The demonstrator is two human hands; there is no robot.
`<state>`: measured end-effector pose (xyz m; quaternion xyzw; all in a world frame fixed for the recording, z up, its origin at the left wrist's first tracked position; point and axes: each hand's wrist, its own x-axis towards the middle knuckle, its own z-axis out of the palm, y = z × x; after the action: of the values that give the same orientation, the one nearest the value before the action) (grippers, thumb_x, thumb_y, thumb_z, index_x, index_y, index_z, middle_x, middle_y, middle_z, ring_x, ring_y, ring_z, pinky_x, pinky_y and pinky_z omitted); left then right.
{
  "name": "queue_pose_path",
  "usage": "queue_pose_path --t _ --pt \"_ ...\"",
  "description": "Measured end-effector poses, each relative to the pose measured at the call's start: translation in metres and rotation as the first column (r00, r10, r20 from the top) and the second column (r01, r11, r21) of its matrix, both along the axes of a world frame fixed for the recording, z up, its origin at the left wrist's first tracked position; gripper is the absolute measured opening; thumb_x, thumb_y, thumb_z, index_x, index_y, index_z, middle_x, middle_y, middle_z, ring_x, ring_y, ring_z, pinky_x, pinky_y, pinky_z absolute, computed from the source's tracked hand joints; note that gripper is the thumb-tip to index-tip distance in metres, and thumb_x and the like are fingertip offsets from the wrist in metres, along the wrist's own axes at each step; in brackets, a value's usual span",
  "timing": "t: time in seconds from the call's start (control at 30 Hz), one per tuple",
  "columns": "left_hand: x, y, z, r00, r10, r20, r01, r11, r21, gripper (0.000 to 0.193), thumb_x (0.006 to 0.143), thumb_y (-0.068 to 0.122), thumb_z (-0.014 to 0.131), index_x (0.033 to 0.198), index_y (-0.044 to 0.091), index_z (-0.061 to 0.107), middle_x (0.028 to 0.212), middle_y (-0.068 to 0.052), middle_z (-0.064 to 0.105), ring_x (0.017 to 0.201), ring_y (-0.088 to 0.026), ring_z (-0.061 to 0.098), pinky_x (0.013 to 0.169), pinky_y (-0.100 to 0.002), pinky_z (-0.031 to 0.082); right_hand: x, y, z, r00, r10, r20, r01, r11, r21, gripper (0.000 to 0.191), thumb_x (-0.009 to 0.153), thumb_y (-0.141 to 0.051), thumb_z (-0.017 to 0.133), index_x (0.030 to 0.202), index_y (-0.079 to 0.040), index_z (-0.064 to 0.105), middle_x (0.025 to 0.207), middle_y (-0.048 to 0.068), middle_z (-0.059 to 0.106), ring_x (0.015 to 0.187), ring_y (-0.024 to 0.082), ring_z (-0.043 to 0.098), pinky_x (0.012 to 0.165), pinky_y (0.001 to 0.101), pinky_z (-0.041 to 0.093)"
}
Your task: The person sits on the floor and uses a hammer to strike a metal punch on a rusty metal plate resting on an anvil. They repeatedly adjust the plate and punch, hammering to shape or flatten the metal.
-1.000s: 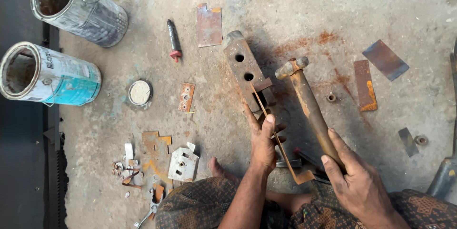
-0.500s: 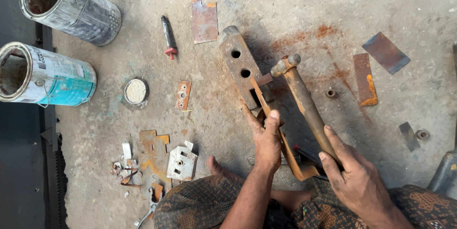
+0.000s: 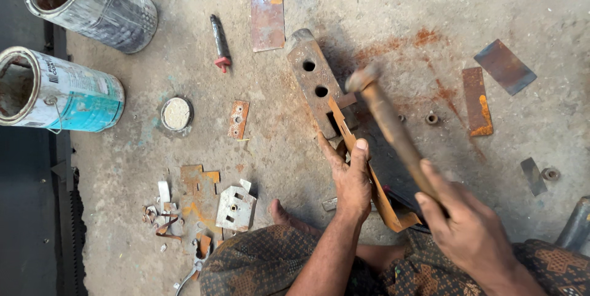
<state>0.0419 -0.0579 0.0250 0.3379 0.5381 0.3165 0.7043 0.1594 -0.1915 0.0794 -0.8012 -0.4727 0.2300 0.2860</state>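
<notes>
Two hands are at work over the concrete floor [image 3: 381, 1], and we look straight down on them. Our left hand [image 3: 351, 176] is closed around a bent strip of rusty orange metal [image 3: 378, 194], thumb laid along its top edge, pinning it against the end of a heavy steel block with two round holes [image 3: 313, 78] that lies flat on the floor. Our right hand [image 3: 464, 225] is wrapped tight on the handle of a hammer [image 3: 390, 124], which is blurred, its head up beside the block just above the strip. We see two flat rusty plates [image 3: 478, 100] lying well off to the right, with a small nut [image 3: 432, 118] near them. Up top there is another plate [image 3: 267, 21] and a red-tipped punch [image 3: 219, 44] just beside it. Off to the left two open paint cans [image 3: 74, 96] lie on their sides, a round lid [image 3: 176, 113] near the lower one. Close to our knee we see a small grey bracket [image 3: 235, 207] and a scatter of cut scraps [image 3: 163, 213].
</notes>
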Motion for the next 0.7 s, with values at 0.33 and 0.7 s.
queue_pose_path --t 0.33,0.7 --pt "0.001 -0.001 0.001 1.0 0.022 0.008 -0.023 0.997 0.07 0.109 0.093 0.043 0.065 0.162 0.019 -0.016 0.161 -0.024 0.026 0.142 -0.033 0.043 0.113 -0.042 0.042 0.009 0.01 0.012 0.892 -0.271 -0.362 0.088 0.89 -0.448 0.066 0.094 -0.026 0.064 0.157 -0.023 0.043 0.072 0.01 0.074 0.05 0.015 0.064 0.042 0.0307 0.055" --pt "0.0 -0.003 -0.014 0.998 0.054 -0.035 -0.05 0.992 0.12 0.105 0.096 0.041 0.066 0.165 0.018 -0.01 0.161 -0.022 0.029 0.138 -0.03 0.045 0.112 -0.043 0.042 0.009 0.001 -0.008 0.708 -0.35 -0.613 0.136 0.92 -0.368 0.069 0.093 -0.026 0.067 0.156 -0.028 0.041 0.068 0.007 0.061 0.044 0.016 0.057 0.038 0.0329 0.051"
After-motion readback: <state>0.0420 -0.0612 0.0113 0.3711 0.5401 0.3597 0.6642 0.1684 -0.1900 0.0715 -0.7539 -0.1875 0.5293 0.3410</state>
